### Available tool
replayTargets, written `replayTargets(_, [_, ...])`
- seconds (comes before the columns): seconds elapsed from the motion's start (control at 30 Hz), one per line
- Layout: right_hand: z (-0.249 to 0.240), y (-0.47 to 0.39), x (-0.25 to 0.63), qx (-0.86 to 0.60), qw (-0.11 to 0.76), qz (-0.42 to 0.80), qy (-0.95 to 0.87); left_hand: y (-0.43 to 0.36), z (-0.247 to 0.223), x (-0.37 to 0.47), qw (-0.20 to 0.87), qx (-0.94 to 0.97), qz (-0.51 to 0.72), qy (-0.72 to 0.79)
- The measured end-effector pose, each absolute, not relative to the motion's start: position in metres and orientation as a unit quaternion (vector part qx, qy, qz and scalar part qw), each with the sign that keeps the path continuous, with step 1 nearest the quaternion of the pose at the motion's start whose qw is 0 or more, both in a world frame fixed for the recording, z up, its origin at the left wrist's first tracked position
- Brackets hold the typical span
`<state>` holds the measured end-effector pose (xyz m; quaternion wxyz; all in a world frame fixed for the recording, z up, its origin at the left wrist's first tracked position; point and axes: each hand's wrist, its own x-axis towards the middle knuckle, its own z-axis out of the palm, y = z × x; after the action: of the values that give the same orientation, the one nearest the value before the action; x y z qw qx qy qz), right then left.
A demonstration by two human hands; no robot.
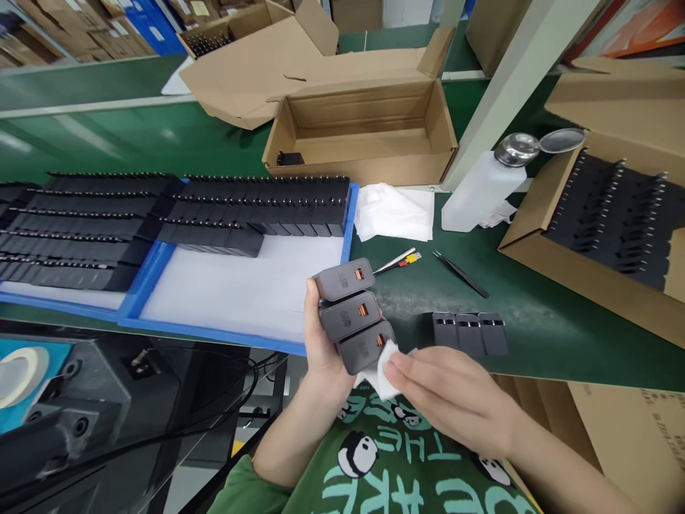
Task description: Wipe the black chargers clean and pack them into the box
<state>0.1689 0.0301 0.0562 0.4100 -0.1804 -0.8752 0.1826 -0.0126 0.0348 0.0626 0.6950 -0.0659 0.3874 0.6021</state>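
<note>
Matt plastic-looking chargers, brown cardboard box, glossy green tabletop

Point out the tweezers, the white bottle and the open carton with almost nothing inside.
Black tweezers [463,276]: head view, middle of the arms.
White bottle [471,194]: head view, body.
Open carton [369,165]: head view, front wall.

A green worktop is crossed by a pale upright post. Behind it, brown cartons are stacked, apparently on shelving, though the edge is blurred. Glossy highlights are cast on the green surface.

Green T-shirt, short sleeves, black-and-white pandas, pale green lettering
</note>
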Motion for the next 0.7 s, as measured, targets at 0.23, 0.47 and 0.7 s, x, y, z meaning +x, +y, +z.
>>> replayTargets(0.23, [0.099, 0.05, 0.166, -0.391, 0.532, 0.244, -0.711, 0.033, 0.058, -0.006, 0.69, -0.022, 0.629, 0.359])
replayTargets(0.47, [0.098, 0.062, 0.114, -0.344, 0.474, 0.34, -0.736, 0.027, 0.055, 0.005, 0.682, -0.014, 0.65, 0.334])
replayTargets(0.7, [0.095, 0.062, 0.12, -0.391, 0.443, 0.449, -0.67, 0.027, 0.054, 0.004, 0.668, -0.002, 0.646, 0.369])
